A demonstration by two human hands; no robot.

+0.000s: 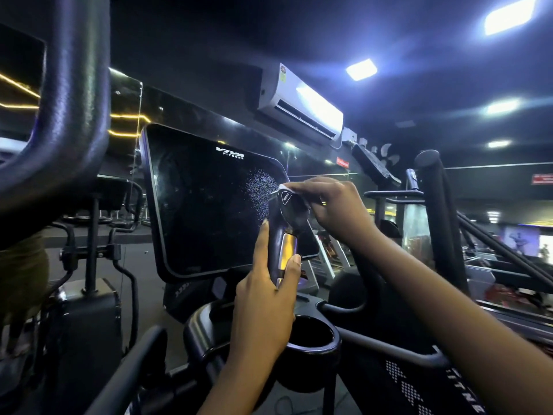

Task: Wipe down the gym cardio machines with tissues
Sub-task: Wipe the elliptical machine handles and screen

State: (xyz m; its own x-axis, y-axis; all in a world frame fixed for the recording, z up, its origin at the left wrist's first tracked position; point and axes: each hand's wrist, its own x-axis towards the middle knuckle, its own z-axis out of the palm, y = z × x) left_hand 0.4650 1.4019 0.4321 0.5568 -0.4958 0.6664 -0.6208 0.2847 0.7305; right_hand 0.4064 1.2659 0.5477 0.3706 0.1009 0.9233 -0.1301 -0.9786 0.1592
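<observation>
The left hand (263,298) is gripping the cardio machine's upright sensor handle (276,229), with fingers and thumb curling round its metal plate. The right hand (332,205) is pinching a white tissue (283,186) in bent fingers against the handle's cap. The tissue is sitting just beside a speckled patch of droplets (261,190) on the dark console screen (203,211).

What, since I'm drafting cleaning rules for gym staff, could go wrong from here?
The spray droplets sit unwiped on the screen; they might run down or dry into streaks. The right hand holds only a small tissue on the handle top, and the left hand grips its shaft, so that covered part might go unwiped.
</observation>
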